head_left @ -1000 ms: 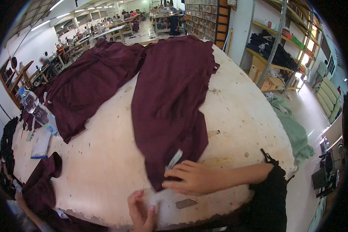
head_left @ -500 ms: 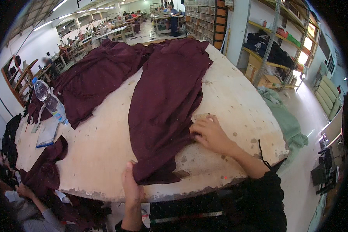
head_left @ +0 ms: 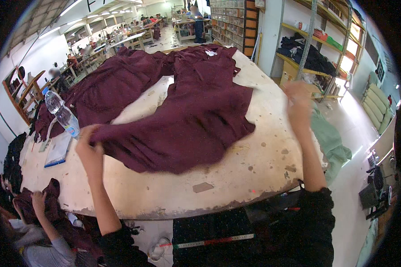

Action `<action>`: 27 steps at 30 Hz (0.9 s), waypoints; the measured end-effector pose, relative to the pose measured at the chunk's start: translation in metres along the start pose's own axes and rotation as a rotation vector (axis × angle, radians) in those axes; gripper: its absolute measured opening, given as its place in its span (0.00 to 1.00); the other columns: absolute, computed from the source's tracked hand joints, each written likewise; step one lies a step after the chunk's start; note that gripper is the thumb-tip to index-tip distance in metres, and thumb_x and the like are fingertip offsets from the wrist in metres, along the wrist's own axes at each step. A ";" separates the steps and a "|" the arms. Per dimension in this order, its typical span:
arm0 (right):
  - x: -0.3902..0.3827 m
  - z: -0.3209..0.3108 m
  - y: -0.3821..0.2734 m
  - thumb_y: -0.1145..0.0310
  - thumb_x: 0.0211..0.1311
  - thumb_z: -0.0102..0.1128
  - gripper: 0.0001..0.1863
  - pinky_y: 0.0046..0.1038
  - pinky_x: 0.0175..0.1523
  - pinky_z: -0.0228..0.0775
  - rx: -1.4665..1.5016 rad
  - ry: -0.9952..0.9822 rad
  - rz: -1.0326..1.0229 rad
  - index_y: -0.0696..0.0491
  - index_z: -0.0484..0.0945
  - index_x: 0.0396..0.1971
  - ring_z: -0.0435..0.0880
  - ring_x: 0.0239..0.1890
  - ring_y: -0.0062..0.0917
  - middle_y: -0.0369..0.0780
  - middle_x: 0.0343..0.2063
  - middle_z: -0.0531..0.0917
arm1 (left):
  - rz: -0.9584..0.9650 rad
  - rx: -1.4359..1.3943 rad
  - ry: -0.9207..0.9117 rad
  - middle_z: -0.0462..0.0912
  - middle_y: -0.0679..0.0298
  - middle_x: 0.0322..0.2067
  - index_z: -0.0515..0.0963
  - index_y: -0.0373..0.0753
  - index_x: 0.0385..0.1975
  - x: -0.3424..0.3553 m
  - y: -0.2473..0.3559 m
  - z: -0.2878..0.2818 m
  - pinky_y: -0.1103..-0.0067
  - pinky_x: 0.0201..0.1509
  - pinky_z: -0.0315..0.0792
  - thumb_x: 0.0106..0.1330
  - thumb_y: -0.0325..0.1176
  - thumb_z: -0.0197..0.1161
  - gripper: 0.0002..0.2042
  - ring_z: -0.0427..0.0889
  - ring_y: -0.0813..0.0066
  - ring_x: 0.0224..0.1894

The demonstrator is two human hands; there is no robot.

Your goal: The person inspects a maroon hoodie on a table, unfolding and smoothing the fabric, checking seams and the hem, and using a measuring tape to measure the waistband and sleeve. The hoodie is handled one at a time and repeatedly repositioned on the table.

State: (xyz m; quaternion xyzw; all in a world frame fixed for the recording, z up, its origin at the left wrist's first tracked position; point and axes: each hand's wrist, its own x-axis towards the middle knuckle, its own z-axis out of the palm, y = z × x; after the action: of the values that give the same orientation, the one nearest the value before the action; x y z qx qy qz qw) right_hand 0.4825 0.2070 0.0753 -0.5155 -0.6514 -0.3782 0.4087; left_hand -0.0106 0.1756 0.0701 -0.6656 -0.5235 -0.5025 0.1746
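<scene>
We have a dark maroon cloth spread along the pale bench, its far part running up near the far edge and its near part pulled out sideways to our left. The left end narrows into a bunched corner gripped in our left fingers, with creases fanning from there. The near edge curves loosely and is blurred; on the right we see two angular corners. Near the far end a small white patch shows against the maroon
</scene>
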 end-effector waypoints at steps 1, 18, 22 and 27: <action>0.009 -0.012 0.012 0.73 0.56 0.53 0.05 0.28 0.35 0.68 0.161 0.150 0.160 0.56 0.77 0.31 0.76 0.29 0.26 0.39 0.29 0.78 | -0.064 0.006 0.093 0.79 0.58 0.32 0.77 0.31 0.36 0.000 -0.021 -0.004 0.78 0.45 0.69 0.43 0.11 0.49 0.19 0.78 0.66 0.39; -0.028 0.098 -0.147 0.76 0.44 0.58 0.17 0.32 0.53 0.64 0.891 -0.437 -0.141 0.54 0.77 0.39 0.74 0.46 0.33 0.41 0.39 0.78 | -0.402 -0.897 -0.381 0.75 0.71 0.30 0.74 0.35 0.34 0.009 0.074 -0.018 0.85 0.41 0.66 0.59 0.28 0.54 0.06 0.73 0.82 0.35; 0.008 0.107 -0.110 0.84 0.37 0.48 0.19 0.30 0.57 0.61 0.920 -0.130 0.139 0.55 0.76 0.35 0.75 0.46 0.34 0.42 0.39 0.78 | 0.022 -0.260 -0.035 0.76 0.65 0.28 0.73 0.32 0.32 0.014 0.072 -0.029 0.84 0.40 0.67 0.44 0.17 0.59 0.12 0.76 0.76 0.35; 0.001 -0.034 -0.079 0.83 0.45 0.47 0.12 0.25 0.51 0.63 1.308 0.054 0.359 0.58 0.67 0.33 0.73 0.46 0.26 0.43 0.37 0.75 | 0.010 0.010 0.058 0.77 0.61 0.30 0.74 0.31 0.31 -0.011 0.040 -0.054 0.81 0.42 0.68 0.43 0.18 0.57 0.12 0.77 0.73 0.35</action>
State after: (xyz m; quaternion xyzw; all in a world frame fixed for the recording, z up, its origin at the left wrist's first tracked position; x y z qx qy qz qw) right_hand 0.4101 0.1620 0.0837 -0.2528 -0.6400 0.1548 0.7088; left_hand -0.0009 0.1132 0.0955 -0.6526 -0.5173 -0.5180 0.1954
